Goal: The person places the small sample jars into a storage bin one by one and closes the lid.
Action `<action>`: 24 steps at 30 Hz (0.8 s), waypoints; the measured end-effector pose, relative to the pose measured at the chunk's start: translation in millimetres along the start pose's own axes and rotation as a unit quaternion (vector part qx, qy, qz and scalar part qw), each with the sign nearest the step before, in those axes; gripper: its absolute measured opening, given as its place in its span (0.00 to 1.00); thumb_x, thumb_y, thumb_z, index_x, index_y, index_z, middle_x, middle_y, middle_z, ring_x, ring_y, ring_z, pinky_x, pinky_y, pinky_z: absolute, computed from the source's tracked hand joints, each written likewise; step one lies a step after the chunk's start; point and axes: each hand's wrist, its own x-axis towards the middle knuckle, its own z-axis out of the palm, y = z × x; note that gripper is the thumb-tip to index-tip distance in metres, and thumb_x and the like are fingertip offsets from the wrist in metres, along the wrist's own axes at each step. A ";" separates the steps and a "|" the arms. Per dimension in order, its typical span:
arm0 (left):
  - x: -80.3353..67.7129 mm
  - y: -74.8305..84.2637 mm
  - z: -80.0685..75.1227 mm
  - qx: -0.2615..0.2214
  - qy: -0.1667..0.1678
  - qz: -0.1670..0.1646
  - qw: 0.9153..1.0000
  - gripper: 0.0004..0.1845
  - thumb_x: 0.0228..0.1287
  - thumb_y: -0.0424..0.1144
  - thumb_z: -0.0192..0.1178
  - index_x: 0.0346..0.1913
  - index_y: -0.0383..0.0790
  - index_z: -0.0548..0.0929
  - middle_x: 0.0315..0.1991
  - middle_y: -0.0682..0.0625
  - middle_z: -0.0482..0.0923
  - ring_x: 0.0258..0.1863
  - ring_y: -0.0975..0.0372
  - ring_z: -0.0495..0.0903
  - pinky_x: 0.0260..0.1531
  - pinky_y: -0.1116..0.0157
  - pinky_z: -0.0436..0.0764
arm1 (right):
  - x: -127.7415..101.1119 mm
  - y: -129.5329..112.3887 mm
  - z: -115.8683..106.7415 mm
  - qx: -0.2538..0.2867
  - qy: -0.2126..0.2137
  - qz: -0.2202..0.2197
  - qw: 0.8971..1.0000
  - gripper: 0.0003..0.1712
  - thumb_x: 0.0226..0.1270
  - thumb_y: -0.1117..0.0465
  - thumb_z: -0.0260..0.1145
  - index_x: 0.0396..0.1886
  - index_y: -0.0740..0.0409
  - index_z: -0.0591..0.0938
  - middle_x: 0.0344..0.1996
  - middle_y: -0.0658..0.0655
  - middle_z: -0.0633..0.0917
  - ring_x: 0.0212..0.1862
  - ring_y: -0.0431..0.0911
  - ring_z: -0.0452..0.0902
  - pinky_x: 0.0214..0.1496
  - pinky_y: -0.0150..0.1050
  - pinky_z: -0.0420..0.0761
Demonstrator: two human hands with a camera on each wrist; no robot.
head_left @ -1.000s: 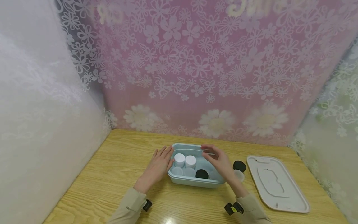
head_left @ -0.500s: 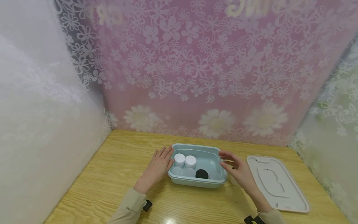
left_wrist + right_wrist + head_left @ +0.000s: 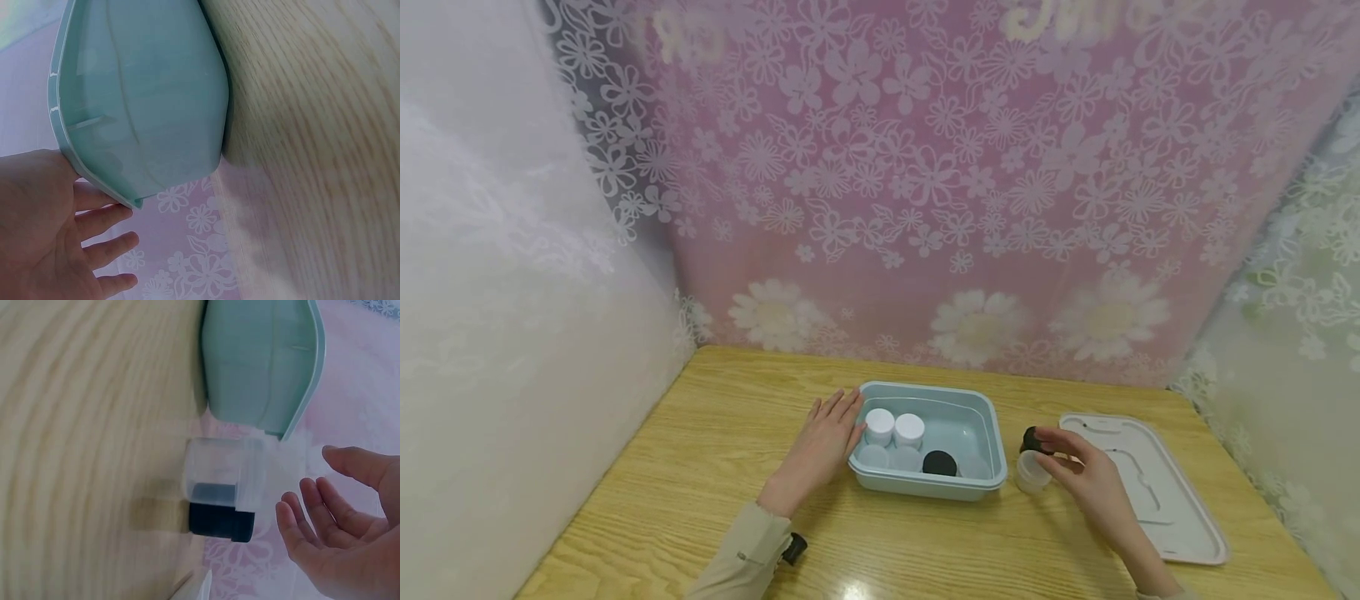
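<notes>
Wrist view only: tub's (image 3: 262,369) underside.

Only blurred, mirrored pale lettering shows on the pink flower-patterned backdrop sheet (image 3: 925,167), at about eleven and one o'clock along its top edge, and none of it can be read.

Wooden table (image 3: 715,467) (pale grain): teal bin (image 3: 992,450), white lid (image 3: 1180,517), two small jars (image 3: 1032,458).

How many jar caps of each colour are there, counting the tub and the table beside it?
White caps: 2, both in the tub
Black caps: 2, one in the tub, one on the table beside it
Total: 4
</notes>
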 end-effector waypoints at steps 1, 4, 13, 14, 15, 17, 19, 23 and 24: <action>0.1 -0.2 -0.1 0.001 0.002 0.001 1.000 0.27 0.81 0.45 0.51 0.74 0.33 0.68 0.74 0.39 0.66 0.74 0.43 0.63 0.72 0.39 0.61 | -0.8 1.7 -0.9 -0.008 0.002 0.005 1.000 0.23 0.71 0.59 0.69 0.63 0.62 0.80 0.57 0.63 0.83 0.51 0.32 0.78 0.47 0.22 0.81; 0.1 -0.6 -0.1 0.003 0.004 0.004 1.000 0.27 0.81 0.44 0.51 0.74 0.33 0.68 0.74 0.39 0.66 0.74 0.43 0.63 0.72 0.39 0.61 | -2.2 6.9 -2.5 -0.027 0.002 0.021 0.999 0.23 0.71 0.58 0.69 0.62 0.62 0.80 0.58 0.63 0.83 0.52 0.36 0.80 0.47 0.22 0.81; 0.6 -0.6 -0.2 -0.005 -0.003 -0.004 1.000 0.28 0.81 0.45 0.50 0.75 0.34 0.67 0.75 0.40 0.65 0.75 0.44 0.62 0.73 0.39 0.59 | -4.5 17.5 -1.7 -0.046 -0.043 0.067 0.996 0.27 0.70 0.56 0.71 0.63 0.65 0.79 0.58 0.65 0.83 0.55 0.56 0.81 0.48 0.27 0.83; 0.6 -0.5 -0.4 -0.005 -0.003 -0.004 1.000 0.28 0.81 0.45 0.50 0.75 0.34 0.67 0.75 0.40 0.65 0.75 0.44 0.62 0.73 0.39 0.60 | -4.6 17.8 -1.4 -0.041 -0.046 0.069 0.996 0.27 0.69 0.57 0.71 0.63 0.65 0.79 0.57 0.65 0.83 0.54 0.54 0.82 0.48 0.27 0.83; 0.5 -0.4 -0.5 -0.006 -0.004 -0.005 1.000 0.28 0.81 0.45 0.50 0.75 0.34 0.67 0.75 0.40 0.65 0.75 0.44 0.62 0.73 0.39 0.60 | -4.7 17.8 -1.1 -0.035 -0.049 0.071 0.996 0.28 0.69 0.57 0.72 0.64 0.66 0.78 0.57 0.66 0.83 0.54 0.53 0.82 0.48 0.28 0.84; 0.2 -0.1 -1.1 -0.007 -0.006 -0.007 1.000 0.28 0.81 0.45 0.50 0.75 0.34 0.66 0.75 0.40 0.64 0.75 0.44 0.62 0.73 0.39 0.60 | -5.1 17.3 -0.3 -0.023 -0.055 0.075 0.995 0.29 0.68 0.58 0.72 0.64 0.66 0.78 0.57 0.67 0.82 0.53 0.52 0.83 0.48 0.29 0.84; -0.2 0.3 -1.8 -0.008 -0.007 -0.008 1.000 0.28 0.81 0.45 0.50 0.76 0.34 0.66 0.75 0.41 0.64 0.75 0.44 0.62 0.73 0.39 0.60 | -5.6 16.4 0.8 -0.015 -0.064 0.083 0.994 0.30 0.67 0.58 0.73 0.64 0.67 0.77 0.58 0.68 0.82 0.53 0.54 0.83 0.47 0.31 0.85; -0.5 0.8 -2.7 -0.009 -0.008 -0.007 1.000 0.28 0.81 0.44 0.50 0.76 0.34 0.66 0.75 0.41 0.64 0.75 0.44 0.62 0.73 0.39 0.59 | -5.8 15.9 4.3 -0.006 -0.087 0.105 0.991 0.33 0.66 0.57 0.74 0.66 0.66 0.75 0.60 0.69 0.80 0.57 0.59 0.80 0.50 0.36 0.86; -0.5 0.8 -2.7 -0.009 -0.008 -0.007 1.000 0.28 0.81 0.44 0.50 0.75 0.34 0.66 0.75 0.40 0.64 0.75 0.44 0.62 0.73 0.39 0.59 | -5.7 15.8 5.2 -0.004 -0.093 0.110 0.990 0.34 0.66 0.56 0.74 0.67 0.66 0.75 0.60 0.70 0.79 0.57 0.60 0.80 0.50 0.38 0.86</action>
